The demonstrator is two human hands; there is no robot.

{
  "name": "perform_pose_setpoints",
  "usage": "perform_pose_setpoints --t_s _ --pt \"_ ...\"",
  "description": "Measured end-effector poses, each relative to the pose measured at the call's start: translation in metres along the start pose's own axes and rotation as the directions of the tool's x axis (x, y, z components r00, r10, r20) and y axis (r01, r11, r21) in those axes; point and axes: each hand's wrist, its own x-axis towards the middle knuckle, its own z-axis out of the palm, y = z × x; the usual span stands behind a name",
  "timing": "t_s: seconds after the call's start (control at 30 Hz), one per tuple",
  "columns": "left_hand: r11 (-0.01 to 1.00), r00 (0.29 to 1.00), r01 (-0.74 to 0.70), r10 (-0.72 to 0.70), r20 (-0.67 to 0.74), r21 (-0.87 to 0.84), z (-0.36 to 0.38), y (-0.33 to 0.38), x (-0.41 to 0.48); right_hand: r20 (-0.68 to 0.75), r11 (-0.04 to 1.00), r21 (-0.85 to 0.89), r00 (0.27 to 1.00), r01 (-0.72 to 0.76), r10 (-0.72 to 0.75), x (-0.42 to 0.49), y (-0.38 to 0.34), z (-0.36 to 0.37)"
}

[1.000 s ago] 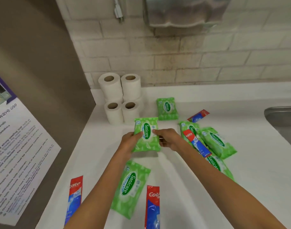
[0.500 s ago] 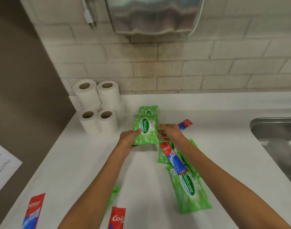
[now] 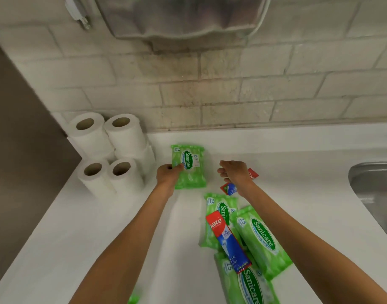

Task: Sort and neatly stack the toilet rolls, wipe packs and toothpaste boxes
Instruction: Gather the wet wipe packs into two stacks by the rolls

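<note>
Your left hand [image 3: 169, 175] pinches the near edge of a wipe pack [image 3: 189, 165], holding it flat just right of the stacked rolls [image 3: 109, 150], likely to group wipes there. Your right hand [image 3: 233, 173] hangs relaxed and empty beside it, free for the loose packs [image 3: 262, 240].

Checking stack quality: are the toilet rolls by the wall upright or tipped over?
Upright: all four visible toilet rolls stand on end, core holes facing up, back two higher.
</note>
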Motion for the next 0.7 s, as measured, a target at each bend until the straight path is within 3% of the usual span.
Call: perform_pose_setpoints --t_s 0.33,0.53,0.7 --pt "0.955 0.992 -0.083 0.106 -0.066 0.285 0.022 -0.007 0.026 -0.013 1.000 -0.016 1.000 -0.012 0.012 0.026 0.010 0.002" --pt "0.830 0.973 -0.135 0.213 -0.083 0.542 0.021 -0.015 0.019 -0.017 1.000 -0.025 1.000 -0.004 0.004 0.028 0.014 0.004" --pt "0.674 0.939 -0.278 0.340 0.046 0.684 0.031 -0.022 0.001 -0.022 1.000 -0.005 1.000 -0.009 0.009 0.026 0.016 0.004"
